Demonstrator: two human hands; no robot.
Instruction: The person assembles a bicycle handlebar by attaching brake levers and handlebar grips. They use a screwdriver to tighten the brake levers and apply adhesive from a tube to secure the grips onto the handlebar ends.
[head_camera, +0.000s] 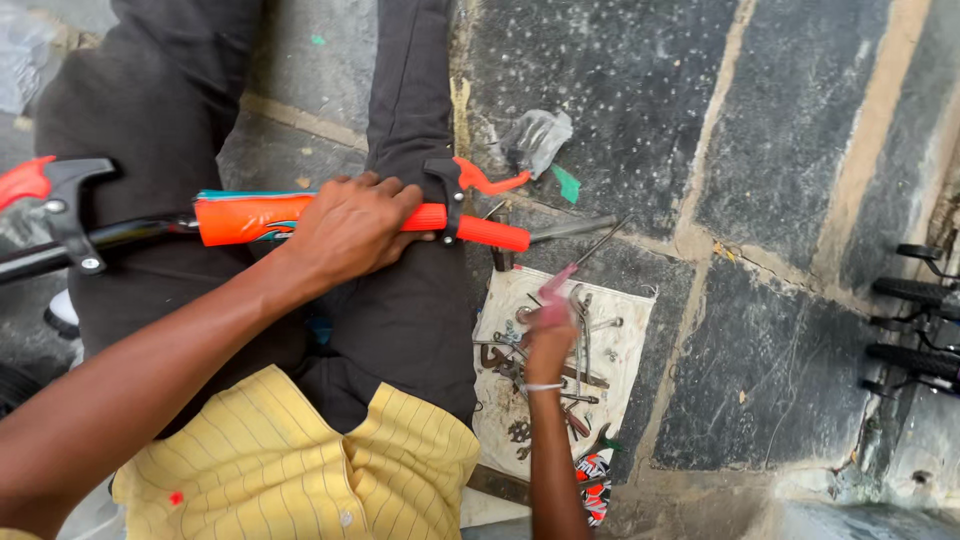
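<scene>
My left hand (350, 232) grips an orange handlebar pad (245, 218) on a small bicycle handlebar that lies across my lap. An orange grip (492, 232) and a black clamp with an orange brake lever (482, 181) sit at the bar's right end. A second red lever on a black clamp (45, 190) is at the far left. My right hand (548, 338) is lower, over a white cloth (628, 335), and holds a pink-handled tool (562, 281) whose thin metal shaft points up and to the right.
Several spanners, pliers and small metal parts (580, 385) lie on the cloth on the dark stone floor. A crumpled clear plastic bag (537, 138) lies near the grip. Black bicycle parts (915, 320) stand at the right edge.
</scene>
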